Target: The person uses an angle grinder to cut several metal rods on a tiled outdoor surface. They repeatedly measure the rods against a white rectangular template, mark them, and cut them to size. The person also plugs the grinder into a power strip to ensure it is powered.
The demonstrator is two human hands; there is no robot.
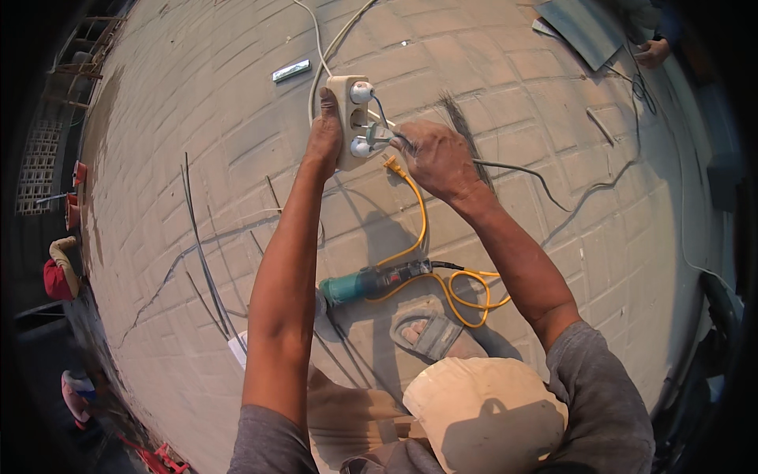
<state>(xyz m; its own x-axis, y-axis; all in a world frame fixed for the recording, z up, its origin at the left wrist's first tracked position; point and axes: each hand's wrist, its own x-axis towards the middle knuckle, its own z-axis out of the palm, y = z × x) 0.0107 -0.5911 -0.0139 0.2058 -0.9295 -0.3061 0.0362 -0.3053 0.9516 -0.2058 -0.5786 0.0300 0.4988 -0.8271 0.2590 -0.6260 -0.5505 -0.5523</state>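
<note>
My left hand (325,130) is closed around a beige power strip (337,118), holding it up above the paving. White plugs sit in its top socket (361,92) and bottom socket (361,147). My right hand (438,156) grips a pale grey plug (380,133) at the middle socket (358,118); whether its pins are inside I cannot tell. A dark cord (521,167) trails right from behind this hand. Just below the strip is a yellow plug (392,163) on a yellow cord (425,209), which loops near a teal and black power tool (371,282).
Brick-patterned paving (489,71) lies underfoot. Thin rods (201,237) rest at left, and a bundle of dark bristles (466,130) lies beyond my right hand. A silvery bar (291,70) is farther off. Another person's hand (652,53) shows near a grey sheet (580,31).
</note>
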